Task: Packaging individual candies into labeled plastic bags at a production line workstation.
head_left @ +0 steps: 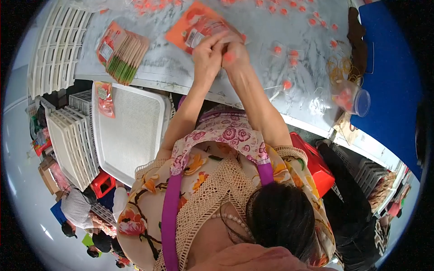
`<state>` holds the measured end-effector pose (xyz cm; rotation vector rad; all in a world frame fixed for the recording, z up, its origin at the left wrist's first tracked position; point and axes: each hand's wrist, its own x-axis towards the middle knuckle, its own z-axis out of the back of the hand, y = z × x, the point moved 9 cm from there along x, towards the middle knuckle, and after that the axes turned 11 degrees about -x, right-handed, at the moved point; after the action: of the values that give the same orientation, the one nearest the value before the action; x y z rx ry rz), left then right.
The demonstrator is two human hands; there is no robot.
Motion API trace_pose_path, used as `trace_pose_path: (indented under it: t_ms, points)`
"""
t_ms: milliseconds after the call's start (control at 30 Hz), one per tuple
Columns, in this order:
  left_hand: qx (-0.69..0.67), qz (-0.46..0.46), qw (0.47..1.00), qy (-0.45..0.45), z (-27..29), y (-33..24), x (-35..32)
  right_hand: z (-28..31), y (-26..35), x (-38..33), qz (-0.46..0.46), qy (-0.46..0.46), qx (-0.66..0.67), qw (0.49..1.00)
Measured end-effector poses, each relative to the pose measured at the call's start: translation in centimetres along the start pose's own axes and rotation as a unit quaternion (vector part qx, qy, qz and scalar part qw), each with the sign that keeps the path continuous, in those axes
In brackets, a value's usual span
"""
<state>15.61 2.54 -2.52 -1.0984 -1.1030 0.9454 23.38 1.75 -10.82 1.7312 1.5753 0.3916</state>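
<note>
Grey-white worktable (167, 63), clock read from the hands, 12 pointing away from the wearer. Left hand (207, 56) and right hand (236, 55) meet over the near right part of an orange-red packet (183, 32), which sits at 11 o'clock. Fingers curled on both; small reddish piece (229, 57) shows blurred between them, can't tell which hand grips it, how tightly, or whether either grips the packet. Fanned stack of packets (129, 56), green along the near edge, at 9. Wrapped red pieces (294, 56) scattered from 12 round to 3. One red lollipop (287, 84) near the right forearm, at 4. Rubber bands (337, 74) at 3, clear jar (343, 98) at 4, tipped over, red pieces inside. White tray (129, 135) at 8, red-printed pouch (105, 100) lying in it.
</note>
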Motion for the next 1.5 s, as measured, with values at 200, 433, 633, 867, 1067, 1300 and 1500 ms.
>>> trace_pose_path:
  t_ms: [200, 433, 633, 867, 1067, 1300, 1500]
  points:
    - [-0.202, 0.138, 0.963, -0.111, 2.1, 1.6, 1.2, -5.2, 6.4, -3.3, -0.044, 0.114, -0.094, 0.988]
    - [-0.180, 0.126, 0.972, -0.079, 2.0, 1.4, 1.6, -3.0, 5.3, -4.3, -0.108, 0.010, -0.098, 0.989]
    - [0.046, 0.010, 0.999, -0.015, 1.0, -4.0, 1.8, -6.3, 10.2, -5.3, 0.165, -0.001, -0.697, 0.698]
    - [-0.047, 0.070, 0.994, -0.075, 5.4, -3.3, 3.9, -3.1, 13.6, -6.4, 0.228, 0.007, -0.447, 0.865]
    - [-0.123, 0.040, 0.989, -0.070, 4.6, -4.9, 3.9, 2.0, 9.2, -2.9, 0.360, -0.041, -0.798, 0.482]
    - [-0.091, 0.046, 0.993, -0.052, 5.1, -4.3, 3.3, 3.5, 15.5, -6.2, 0.409, -0.126, -0.823, 0.373]
    - [-0.125, 0.063, 0.990, -0.034, 3.6, -5.2, 3.1, 8.0, 15.4, -7.1, 0.372, -0.165, -0.832, 0.377]
